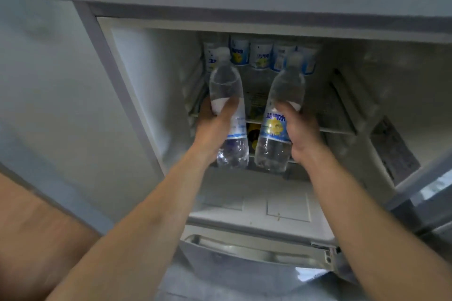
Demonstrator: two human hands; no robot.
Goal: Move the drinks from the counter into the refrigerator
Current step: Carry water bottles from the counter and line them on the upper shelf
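I hold two clear plastic drink bottles with white caps and blue-and-yellow labels, caps pointing into the open refrigerator (151, 76). My left hand (215, 124) grips the left bottle (226, 85) around its label. My right hand (302, 129) grips the right bottle (281, 110) the same way. Both bottles hover in front of the glass shelf (337, 131). Several matching bottles (260, 55) stand in a row at the back of that shelf.
A yellow-lidded item (253, 133) shows dimly under the shelf between the two bottles. The fridge floor (288, 205) lies below my forearms, with the lower door's handle rim (256, 249) beneath it. The open door (428, 193) is at the right, wooden flooring (31, 239) at the lower left.
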